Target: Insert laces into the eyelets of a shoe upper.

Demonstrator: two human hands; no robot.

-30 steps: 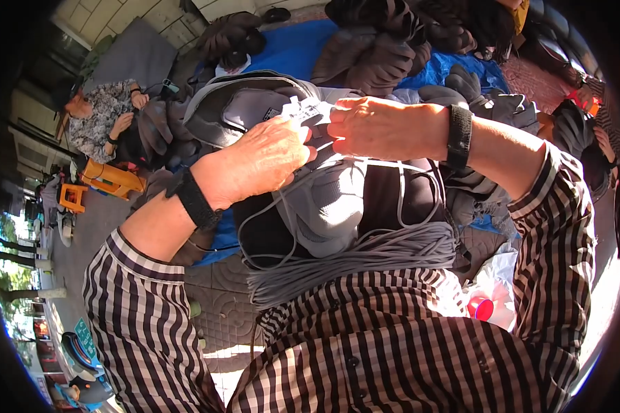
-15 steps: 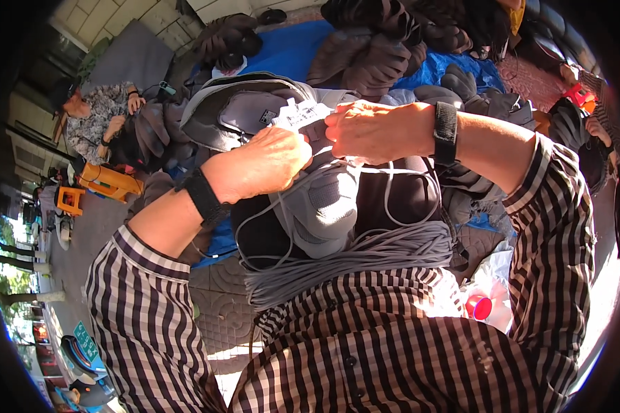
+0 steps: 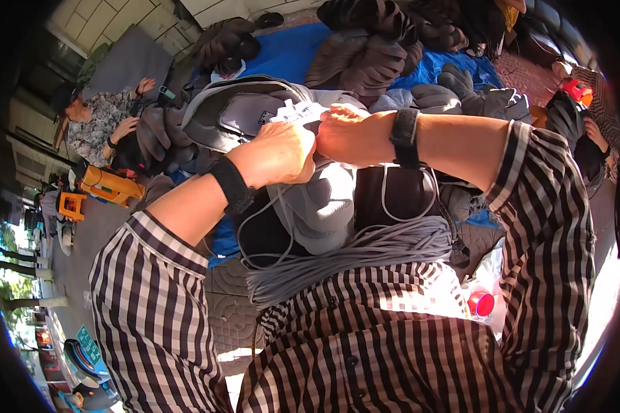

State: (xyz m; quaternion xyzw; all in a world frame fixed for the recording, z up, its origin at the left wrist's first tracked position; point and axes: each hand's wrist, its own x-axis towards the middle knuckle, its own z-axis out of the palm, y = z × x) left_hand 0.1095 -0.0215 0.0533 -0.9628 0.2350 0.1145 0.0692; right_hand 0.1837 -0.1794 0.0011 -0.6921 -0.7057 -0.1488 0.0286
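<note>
A gray lace bundle point(image 3: 355, 256) lies across the lap point(image 3: 401, 196), likely limp and light. Just beyond it rests the gray shoe point(image 3: 327, 206), toe toward the person. Its mesh upper looks soft and yielding; the sides near the toe seem the steadiest hold. Over the shoe, 2 hands meet, left point(image 3: 277, 153) and right point(image 3: 357, 135), fingers curled; what they pinch, I cannot tell.

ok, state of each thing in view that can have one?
Left hand: curled, grip hidden
Right hand: curled, grip hidden
Gray shoe: toe toward wearer, partly sunlit
Lace: slack, looped
Cord bundle: gathered across lap
Left wristband: worn
Right wristband: worn
Blue sheet: spread out, partly covered
</note>
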